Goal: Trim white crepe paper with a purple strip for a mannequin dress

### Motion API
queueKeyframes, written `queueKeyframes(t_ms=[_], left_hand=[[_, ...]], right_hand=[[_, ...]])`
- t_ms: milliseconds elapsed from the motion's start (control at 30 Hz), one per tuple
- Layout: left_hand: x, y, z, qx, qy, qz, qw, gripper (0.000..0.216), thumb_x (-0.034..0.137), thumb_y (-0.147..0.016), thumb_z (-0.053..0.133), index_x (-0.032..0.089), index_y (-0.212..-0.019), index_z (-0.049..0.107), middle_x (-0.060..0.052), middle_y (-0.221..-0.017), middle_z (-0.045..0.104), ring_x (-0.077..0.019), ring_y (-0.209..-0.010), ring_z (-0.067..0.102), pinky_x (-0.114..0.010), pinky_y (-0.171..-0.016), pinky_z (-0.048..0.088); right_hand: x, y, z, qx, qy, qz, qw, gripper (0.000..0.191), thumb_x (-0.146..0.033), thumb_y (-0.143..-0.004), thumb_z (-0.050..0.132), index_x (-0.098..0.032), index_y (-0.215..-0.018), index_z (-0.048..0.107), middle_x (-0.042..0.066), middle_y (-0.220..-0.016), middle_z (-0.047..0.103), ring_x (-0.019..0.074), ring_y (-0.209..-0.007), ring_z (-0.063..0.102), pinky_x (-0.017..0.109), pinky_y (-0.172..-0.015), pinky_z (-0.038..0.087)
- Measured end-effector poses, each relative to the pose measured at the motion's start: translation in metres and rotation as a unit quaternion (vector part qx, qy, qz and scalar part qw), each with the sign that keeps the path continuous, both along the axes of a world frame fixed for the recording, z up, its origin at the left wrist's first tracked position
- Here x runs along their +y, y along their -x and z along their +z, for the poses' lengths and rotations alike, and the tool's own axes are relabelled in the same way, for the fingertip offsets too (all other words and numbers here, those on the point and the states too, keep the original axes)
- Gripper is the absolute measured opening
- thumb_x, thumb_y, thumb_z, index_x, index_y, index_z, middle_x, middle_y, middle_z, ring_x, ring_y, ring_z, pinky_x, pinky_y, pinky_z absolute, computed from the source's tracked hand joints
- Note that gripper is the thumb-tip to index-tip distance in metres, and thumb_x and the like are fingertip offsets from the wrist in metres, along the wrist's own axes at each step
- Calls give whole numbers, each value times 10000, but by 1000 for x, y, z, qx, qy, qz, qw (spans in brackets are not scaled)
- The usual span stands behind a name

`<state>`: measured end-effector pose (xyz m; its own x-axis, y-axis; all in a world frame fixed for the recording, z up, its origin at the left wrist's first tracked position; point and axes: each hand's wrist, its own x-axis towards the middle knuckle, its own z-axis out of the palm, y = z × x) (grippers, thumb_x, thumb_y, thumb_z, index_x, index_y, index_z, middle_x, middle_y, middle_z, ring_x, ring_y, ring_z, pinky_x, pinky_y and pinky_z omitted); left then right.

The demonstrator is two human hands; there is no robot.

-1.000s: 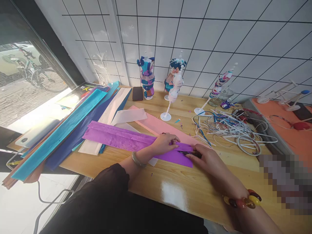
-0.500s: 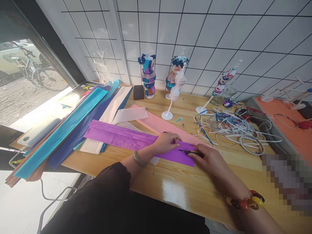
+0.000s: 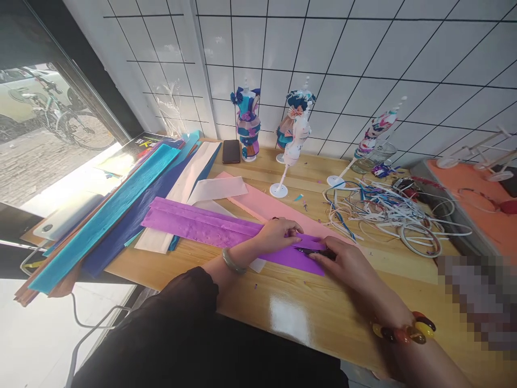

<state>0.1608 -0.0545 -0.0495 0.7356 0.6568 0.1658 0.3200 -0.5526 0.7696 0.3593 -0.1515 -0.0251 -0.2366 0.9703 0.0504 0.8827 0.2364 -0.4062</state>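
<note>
A long folded strip of purple crepe paper [image 3: 202, 225] lies across the wooden table [image 3: 307, 312]. My left hand [image 3: 277, 234] presses down on its right part, fingers curled and pinching the paper's edge. My right hand [image 3: 349, 262] rests at the strip's right end and grips a small dark tool [image 3: 311, 251], likely scissors, whose tip points left toward my left hand. A pink sheet [image 3: 262, 205] lies under and behind the purple strip.
Teal, blue and cream paper rolls [image 3: 117, 210] are stacked at the left edge. Small dress-form figures [image 3: 247, 121] and a phone [image 3: 231, 151] stand by the tiled wall. A tangle of white cords and strips [image 3: 388, 215] lies at right, beside an orange tray [image 3: 476, 199].
Both hands stay on the purple strip in nearly the same pose. The view has shifted slightly; nothing on the table has moved.
</note>
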Motion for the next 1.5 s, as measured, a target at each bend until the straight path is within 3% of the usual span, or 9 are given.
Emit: queueKeyframes(t_ms=[100, 367, 567, 767, 900, 1133, 1333, 1500], left_hand=[[0, 0, -2, -6, 5, 4, 1000, 185, 258, -762, 608, 197, -935, 630, 17, -775, 630, -109, -734, 548, -235, -743, 421], [1, 1, -2, -9, 4, -5, 1000, 187, 257, -755, 616, 194, -929, 635, 14, -791, 633, -105, -732, 540, -231, -731, 417], [0, 0, 0, 6, -8, -2, 1000, 202, 282, -777, 601, 190, -955, 622, 7, -815, 641, -116, -771, 558, -242, -752, 423], [3, 9, 11, 38, -113, -43, 992, 238, 271, -863, 483, 166, -1040, 603, -50, -949, 648, -159, -905, 549, -283, -834, 394], [10, 21, 21, 107, -165, -62, 979, 235, 296, -873, 460, 168, -932, 648, -72, -896, 650, -190, -886, 552, -314, -824, 382], [18, 28, 13, 118, -99, -65, 986, 172, 343, -772, 611, 179, -793, 660, -31, -794, 621, -150, -777, 555, -269, -771, 396], [20, 27, 9, 91, -80, -62, 991, 145, 311, -761, 618, 172, -730, 647, -16, -756, 616, -136, -756, 552, -264, -787, 394], [20, 28, 11, 78, -71, -62, 992, 131, 291, -774, 601, 170, -735, 637, -7, -754, 628, -128, -745, 557, -258, -778, 390]], right_hand=[[0, 0, -2, 3, -12, 6, 1000, 282, -476, -822, 519, -205, -883, 568, 72, -919, 649, 205, -811, 612, 299, -681, 448], [-2, 0, -7, -17, -39, 5, 999, 336, -500, -840, 475, -212, -667, 475, 28, -665, 576, 163, -604, 553, 286, -577, 407], [-3, 0, -7, -5, -34, 16, 999, 311, -497, -829, 490, -215, -696, 492, 32, -692, 582, 160, -619, 549, 274, -563, 404], [-6, 4, -3, -18, -33, 5, 999, 305, -489, -832, 493, -214, -699, 472, 23, -677, 565, 157, -613, 533, 264, -545, 379], [-7, 6, -1, -21, -30, 1, 999, 309, -491, -836, 486, -215, -699, 476, 25, -694, 573, 162, -627, 535, 271, -568, 394], [-2, 4, -4, 0, -29, 17, 999, 278, -485, -825, 505, -216, -803, 575, 54, -792, 639, 198, -717, 589, 309, -634, 446], [3, 6, -4, 30, -32, 25, 999, 297, -458, -811, 538, -226, -979, 619, 71, -979, 660, 224, -874, 619, 338, -731, 485], [5, 9, -3, 22, -29, 25, 999, 305, -463, -811, 538, -226, -982, 626, 70, -1002, 661, 228, -899, 622, 333, -730, 496]])
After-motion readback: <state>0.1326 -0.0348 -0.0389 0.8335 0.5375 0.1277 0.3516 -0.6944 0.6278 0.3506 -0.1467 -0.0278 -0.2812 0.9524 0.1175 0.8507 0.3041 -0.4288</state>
